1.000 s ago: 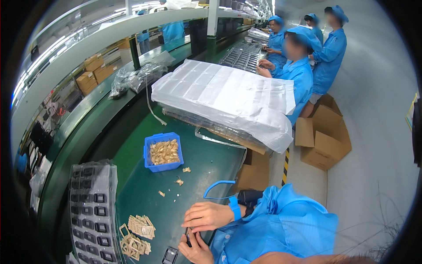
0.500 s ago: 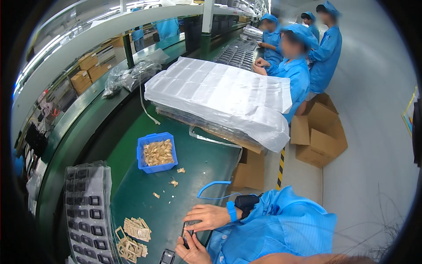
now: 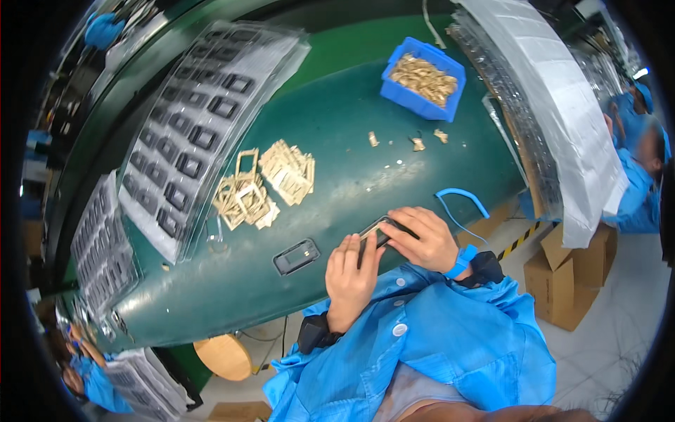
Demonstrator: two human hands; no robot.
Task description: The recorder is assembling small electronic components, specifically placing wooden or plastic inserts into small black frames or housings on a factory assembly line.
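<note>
My left hand (image 3: 351, 271) and my right hand (image 3: 427, 240) grip a small black plastic housing (image 3: 364, 245) between them, close to my body at the table's near edge. Fingers curl over both of its ends, and a tan strip shows along its top. Part of the piece is hidden under my fingers. To the left of my left hand, a second black housing (image 3: 296, 257) lies flat on the green table. Beyond it sit two heaps of tan rectangular frames, one loose (image 3: 244, 199) and one stacked more neatly (image 3: 287, 172).
Clear trays (image 3: 184, 133) of black housings fill the left side. A blue bin (image 3: 450, 105) of tan pieces stands at the far right, with a few tan scraps (image 3: 418, 144) before it. White-covered stacked trays (image 3: 538, 77) rise at right. A blue coiled cord (image 3: 464, 194) hangs near my right wrist.
My view has swung left and downward, so the bin and stacked trays now appear farther right. Both hands stay on the black housing, and the second housing has come fully into view.
</note>
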